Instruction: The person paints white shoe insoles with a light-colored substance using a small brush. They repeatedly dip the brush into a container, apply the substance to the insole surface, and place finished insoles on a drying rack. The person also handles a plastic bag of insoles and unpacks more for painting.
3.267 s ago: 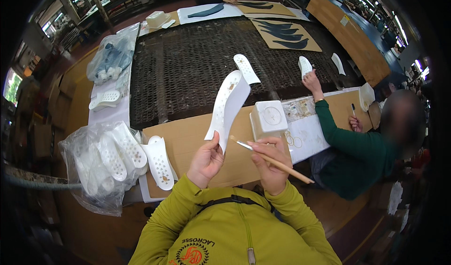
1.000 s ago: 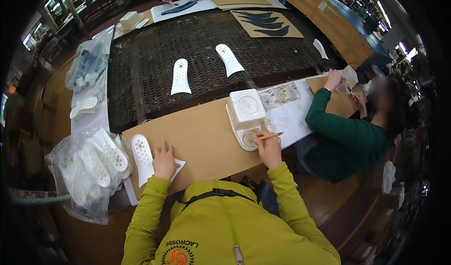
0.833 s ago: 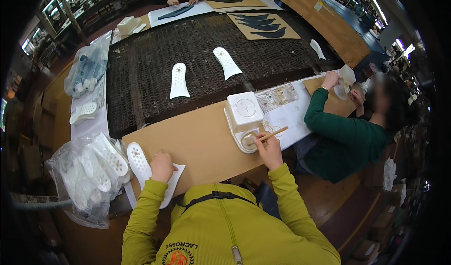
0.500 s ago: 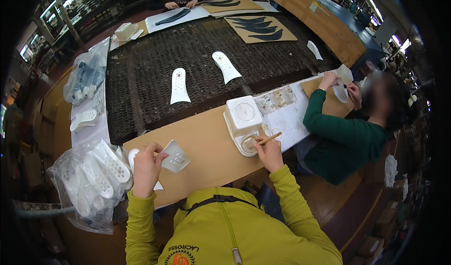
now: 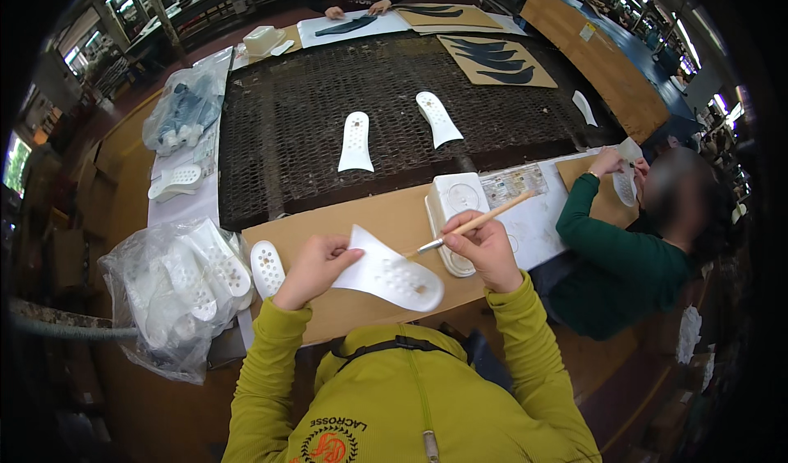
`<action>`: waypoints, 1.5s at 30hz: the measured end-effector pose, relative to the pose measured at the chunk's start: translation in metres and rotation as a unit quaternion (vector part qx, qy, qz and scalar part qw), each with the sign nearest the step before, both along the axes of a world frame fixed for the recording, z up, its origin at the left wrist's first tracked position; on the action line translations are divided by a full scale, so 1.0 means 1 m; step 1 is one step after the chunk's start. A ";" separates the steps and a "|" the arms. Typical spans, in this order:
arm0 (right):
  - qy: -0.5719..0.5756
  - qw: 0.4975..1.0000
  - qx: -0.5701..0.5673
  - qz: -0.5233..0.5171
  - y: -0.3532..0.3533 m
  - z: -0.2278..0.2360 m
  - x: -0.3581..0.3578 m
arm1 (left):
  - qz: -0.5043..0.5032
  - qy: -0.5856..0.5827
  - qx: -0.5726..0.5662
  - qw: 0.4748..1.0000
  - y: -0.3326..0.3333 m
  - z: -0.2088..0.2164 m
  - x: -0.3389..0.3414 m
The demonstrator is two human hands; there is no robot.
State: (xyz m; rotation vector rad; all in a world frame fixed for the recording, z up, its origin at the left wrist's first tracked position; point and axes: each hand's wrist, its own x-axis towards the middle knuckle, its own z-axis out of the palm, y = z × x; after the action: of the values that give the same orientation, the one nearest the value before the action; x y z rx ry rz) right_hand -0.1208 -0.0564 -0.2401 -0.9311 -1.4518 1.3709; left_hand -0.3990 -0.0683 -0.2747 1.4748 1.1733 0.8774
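Note:
My left hand (image 5: 318, 268) pinches a white perforated insole (image 5: 386, 272) by its plain end, holding it tilted above the cardboard. Between the fingers of my right hand (image 5: 484, 245) is a wooden-handled brush (image 5: 488, 215), its tip at the insole's upper edge; whether it touches cannot be made out. Just behind my right hand stands a white plastic container (image 5: 454, 192), its front part hidden by the hand. Another white insole (image 5: 267, 268) lies to the left of my left hand, next to a clear plastic bag of insoles (image 5: 176, 286).
Brown cardboard (image 5: 308, 218) covers the near table edge. Beyond it a dark mesh conveyor (image 5: 287, 126) carries two white insoles (image 5: 355, 141). A co-worker in a green sleeve (image 5: 579, 217) handles an insole at right. Across the conveyor, another person's hands (image 5: 335, 12) rest near dark cut pieces (image 5: 345, 25).
The brush has come up from the container to the insole in my left hand. That insole has turned and moved right, showing more of its perforated face. The whole view has shifted slightly.

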 end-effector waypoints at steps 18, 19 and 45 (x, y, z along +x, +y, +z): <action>-0.292 0.876 0.379 0.055 0.012 0.047 -0.029 | -0.114 -0.106 -0.091 0.984 -0.008 0.026 0.016; -0.314 0.862 0.394 0.062 0.010 0.048 -0.028 | -0.102 -0.112 -0.086 0.985 -0.008 0.025 0.014; -0.369 0.838 0.402 0.017 -0.009 0.039 0.008 | 0.011 -0.299 -0.109 0.948 0.020 -0.017 -0.055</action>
State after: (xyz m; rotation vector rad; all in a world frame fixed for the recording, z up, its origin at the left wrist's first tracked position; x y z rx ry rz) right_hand -0.1125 -0.0654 -0.2012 -0.8710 -2.3551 0.2574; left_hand -0.4541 -0.0484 -0.2920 0.9193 0.7967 1.0752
